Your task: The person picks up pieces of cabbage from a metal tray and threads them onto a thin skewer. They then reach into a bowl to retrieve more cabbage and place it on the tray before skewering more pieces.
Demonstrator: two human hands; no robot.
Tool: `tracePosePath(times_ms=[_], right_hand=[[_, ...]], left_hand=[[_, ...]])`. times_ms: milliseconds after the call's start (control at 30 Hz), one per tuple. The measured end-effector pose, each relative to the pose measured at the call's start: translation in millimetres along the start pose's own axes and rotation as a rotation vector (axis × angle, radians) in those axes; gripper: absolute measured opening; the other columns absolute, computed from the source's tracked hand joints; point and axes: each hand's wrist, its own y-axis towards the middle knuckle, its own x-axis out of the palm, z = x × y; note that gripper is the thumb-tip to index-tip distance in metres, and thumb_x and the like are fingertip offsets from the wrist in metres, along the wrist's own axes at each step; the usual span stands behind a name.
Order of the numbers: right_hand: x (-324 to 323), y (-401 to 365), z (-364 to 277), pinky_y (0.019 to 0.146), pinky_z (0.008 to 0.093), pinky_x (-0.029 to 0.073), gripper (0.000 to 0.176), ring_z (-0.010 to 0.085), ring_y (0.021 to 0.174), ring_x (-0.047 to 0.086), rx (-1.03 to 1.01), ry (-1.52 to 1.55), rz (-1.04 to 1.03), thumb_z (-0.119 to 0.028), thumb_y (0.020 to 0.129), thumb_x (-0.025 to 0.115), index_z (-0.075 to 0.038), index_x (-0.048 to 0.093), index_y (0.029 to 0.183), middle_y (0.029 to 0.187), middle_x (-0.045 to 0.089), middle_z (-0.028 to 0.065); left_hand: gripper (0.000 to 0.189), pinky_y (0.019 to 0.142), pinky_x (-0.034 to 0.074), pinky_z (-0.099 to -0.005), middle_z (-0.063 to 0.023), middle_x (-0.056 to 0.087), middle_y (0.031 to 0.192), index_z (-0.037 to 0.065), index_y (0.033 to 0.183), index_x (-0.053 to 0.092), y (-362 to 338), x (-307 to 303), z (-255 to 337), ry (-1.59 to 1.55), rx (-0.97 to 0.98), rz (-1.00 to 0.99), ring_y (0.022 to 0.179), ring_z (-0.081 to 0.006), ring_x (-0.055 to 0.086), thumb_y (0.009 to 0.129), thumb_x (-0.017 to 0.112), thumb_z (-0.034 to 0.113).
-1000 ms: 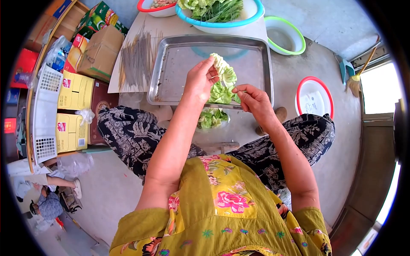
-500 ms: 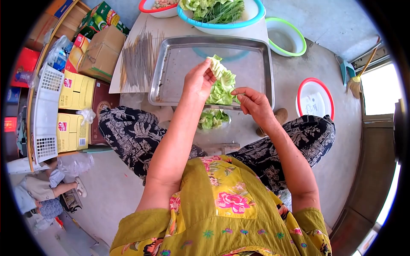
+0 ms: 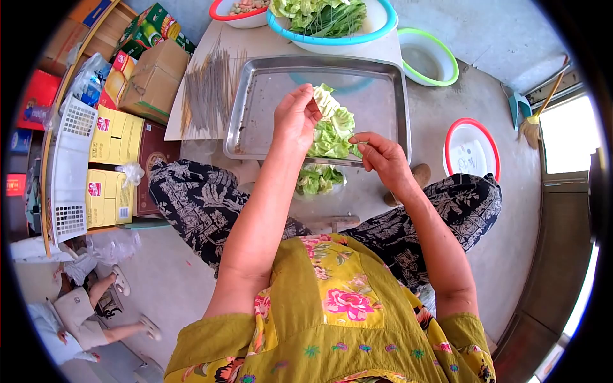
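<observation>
My left hand point(image 3: 297, 118) is closed on the upper end of a pale green lettuce leaf point(image 3: 333, 127), over the metal tray point(image 3: 255, 96). To its right, my right hand point(image 3: 381, 156) pinches a thin stick whose tip shows beside the leaf's edge; most of the stick is hidden. Below the tray's near rim, more lettuce point(image 3: 318, 179) lies in a container between my knees. Many thin skewers point(image 3: 207, 92) lie on the table left of the tray.
Behind the tray stands a blue-rimmed basin point(image 3: 325, 42) of greens beside a red-rimmed bowl point(image 3: 239, 19). Green-rimmed point(image 3: 424, 57) and red-rimmed point(image 3: 471, 150) basins sit at the right. Boxes point(image 3: 153, 80) stand left. Another person's leg point(image 3: 124, 332) shows lower left.
My hands have hardly moved, and the leaf stays between them. At lower left, the other person has shifted, with both legs now extended further into view.
</observation>
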Motion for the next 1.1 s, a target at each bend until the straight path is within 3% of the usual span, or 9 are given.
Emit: tracePosePath(times_ms=[67,200,367,700,1100], right_hand=[[0,0,3,0.052,0.0217,0.038,0.016,0.0054,0.055,0.042,-0.009,-0.009,-0.001,-0.007,0.091,0.051,-0.004,0.062,0.102,0.063,0.046,-0.0026],[1,1,4,0.052,0.0216,0.038,0.016,0.0052,0.055,0.043,-0.019,-0.028,-0.005,-0.007,0.091,0.051,-0.003,0.062,0.102,0.063,0.046,-0.0028],[0,1,0,0.052,0.0214,0.037,0.016,0.0049,0.055,0.043,-0.011,-0.024,0.007,-0.008,0.091,0.050,-0.003,0.062,0.103,0.062,0.046,-0.0030],[1,1,2,0.050,0.0213,0.035,0.019,0.0044,0.053,0.041,0.007,-0.012,-0.032,-0.011,0.092,0.050,-0.005,0.062,0.105,0.058,0.044,-0.0036],[3,3,2,0.050,0.0207,0.036,0.017,0.0046,0.054,0.042,-0.033,-0.002,-0.001,-0.009,0.092,0.051,-0.006,0.063,0.103,0.058,0.045,-0.0029]], left_hand=[[0.014,0.062,0.046,-0.0260,-0.0017,0.060,0.082,0.006,0.097,0.058,7,-8,-3,0.076,0.148,-0.011,0.071,-0.0106,0.056,0.086,0.061,0.013],[0.014,0.059,0.044,-0.0235,-0.0001,0.059,0.080,0.006,0.097,0.059,-1,3,0,0.082,0.145,0.059,0.069,-0.0089,0.054,0.085,0.063,0.012],[0.015,0.062,0.047,-0.0252,-0.0022,0.062,0.086,0.005,0.099,0.061,-5,4,1,0.169,0.100,-0.007,0.072,-0.0108,0.056,0.086,0.063,0.011],[0.015,0.065,0.048,-0.0255,-0.0058,0.062,0.087,0.002,0.099,0.060,2,3,-1,0.062,0.142,0.052,0.075,-0.0138,0.057,0.085,0.062,0.007],[0.012,0.072,0.049,-0.0282,-0.0054,0.061,0.091,0.006,0.100,0.059,-5,4,5,0.071,0.101,-0.024,0.079,-0.0150,0.058,0.087,0.059,0.008]])
